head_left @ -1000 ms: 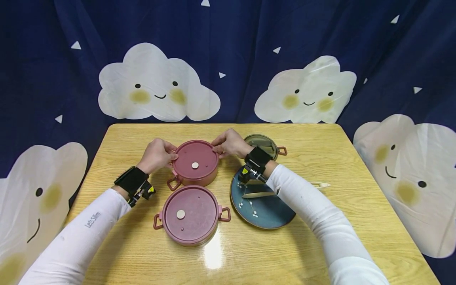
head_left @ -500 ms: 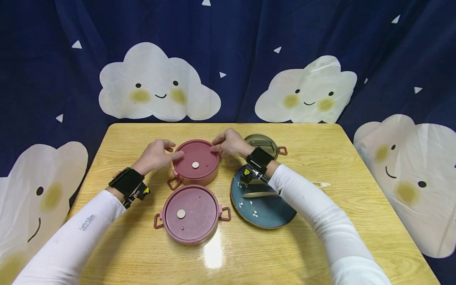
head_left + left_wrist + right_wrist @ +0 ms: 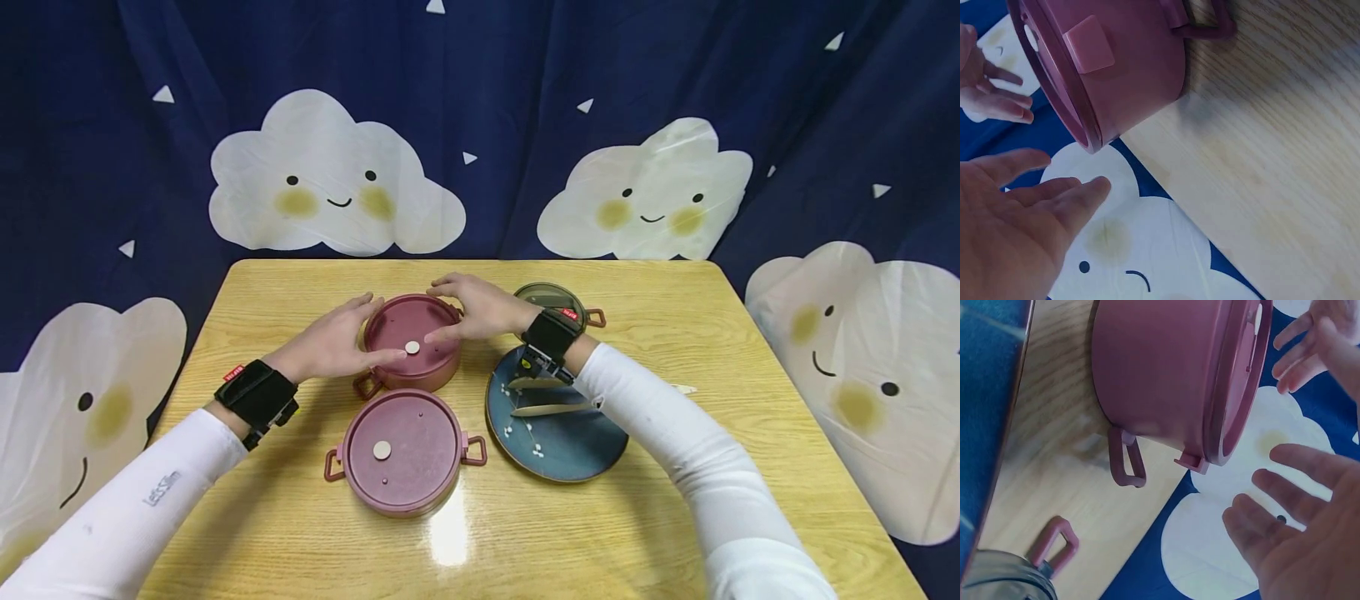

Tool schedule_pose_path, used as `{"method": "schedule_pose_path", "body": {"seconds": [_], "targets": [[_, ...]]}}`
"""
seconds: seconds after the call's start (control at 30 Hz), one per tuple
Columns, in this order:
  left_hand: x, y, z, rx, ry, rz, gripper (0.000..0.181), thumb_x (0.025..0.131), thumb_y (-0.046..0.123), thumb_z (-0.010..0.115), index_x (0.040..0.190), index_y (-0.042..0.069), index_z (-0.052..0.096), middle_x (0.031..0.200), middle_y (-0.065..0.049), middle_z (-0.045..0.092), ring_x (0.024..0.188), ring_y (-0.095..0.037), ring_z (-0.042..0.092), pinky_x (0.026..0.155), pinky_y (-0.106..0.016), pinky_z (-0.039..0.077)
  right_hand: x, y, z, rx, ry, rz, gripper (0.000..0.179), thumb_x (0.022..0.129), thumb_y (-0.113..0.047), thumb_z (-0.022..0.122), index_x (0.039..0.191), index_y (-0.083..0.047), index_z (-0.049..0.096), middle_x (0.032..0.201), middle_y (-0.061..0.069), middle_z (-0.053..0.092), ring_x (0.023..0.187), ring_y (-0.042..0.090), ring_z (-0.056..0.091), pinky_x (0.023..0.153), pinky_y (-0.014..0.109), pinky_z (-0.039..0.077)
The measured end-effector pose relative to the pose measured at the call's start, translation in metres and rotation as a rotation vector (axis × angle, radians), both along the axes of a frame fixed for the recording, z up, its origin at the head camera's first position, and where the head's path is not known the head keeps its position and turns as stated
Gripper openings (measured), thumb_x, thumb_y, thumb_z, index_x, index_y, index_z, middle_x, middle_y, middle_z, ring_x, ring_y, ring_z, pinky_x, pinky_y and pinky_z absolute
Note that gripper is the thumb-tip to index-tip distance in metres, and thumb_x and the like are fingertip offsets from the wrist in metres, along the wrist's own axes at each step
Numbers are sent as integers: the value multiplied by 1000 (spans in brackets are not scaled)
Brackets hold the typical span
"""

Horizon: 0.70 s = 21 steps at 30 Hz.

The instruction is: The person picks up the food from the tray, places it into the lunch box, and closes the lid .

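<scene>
A lidded maroon pot (image 3: 416, 377) stands toward the back left of the table, its lid (image 3: 405, 321) seated with a small cream knob. Both hands hover over that lid with fingers spread and nothing in them. My left hand (image 3: 330, 340) is at the pot's left side, and my right hand (image 3: 483, 310) at its right. In the left wrist view, a gap separates the left hand (image 3: 1019, 219) from the lid's rim. The right wrist view likewise shows the right hand (image 3: 1304, 519) apart from the pot (image 3: 1154, 369). Some of the lid lies hidden behind fingers.
A second lidded maroon pot (image 3: 405, 454) is just in front. To its right lies a blue plate (image 3: 562, 458) with two pale, long-handled utensils (image 3: 551, 409), partly under the right forearm. Behind the plate is a smaller pot with a see-through lid (image 3: 551, 295). Curtains rise beyond the table (image 3: 285, 279).
Both hands have let go of the far pot's lid edge, the left first. Their fingers have straightened and now spread above the lid. The pots and plate stay in place.
</scene>
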State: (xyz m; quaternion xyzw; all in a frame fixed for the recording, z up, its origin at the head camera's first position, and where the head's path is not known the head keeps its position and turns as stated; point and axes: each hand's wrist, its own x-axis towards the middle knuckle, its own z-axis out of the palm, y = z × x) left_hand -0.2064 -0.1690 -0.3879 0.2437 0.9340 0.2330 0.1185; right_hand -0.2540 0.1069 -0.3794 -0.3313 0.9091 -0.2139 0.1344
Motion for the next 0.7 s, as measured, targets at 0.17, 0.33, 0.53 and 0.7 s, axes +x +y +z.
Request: {"method": "schedule_pose_path", "body": {"seconds": [0.17,0.33,0.53,0.7], "targets": [[2,4,1,-11,28,-63,98,88,59,79,160,1,43,169,-36,25,156,-55,31,123,-68,37,5,-5,1,59,-6,87,96,84,-61,83,157,-7,50,169,19,38,160,35,34,131,48,35],[3,9,0,-37,45,-99,95,89,57,79,159,1,45,168,-38,24,153,-57,35,123,-66,39,6,-12,-4,102,7,143,99,83,-61,84,158,-8,48,170,19,36,160,37,33,131,48,35],[2,12,-3,-36,39,-109,96,88,54,81,159,1,44,167,-37,29,152,-53,40,122,-63,43,5,-18,-7,131,8,174,102,80,-63,86,158,-10,49,169,18,39,157,36,36,128,48,40],[0,12,-6,-56,35,-111,97,88,54,82,158,-2,44,165,-37,33,148,-51,47,119,-61,47,5,-20,-8,145,-12,172,104,78,-63,87,159,-11,48,171,17,36,158,36,34,128,48,40]]}}
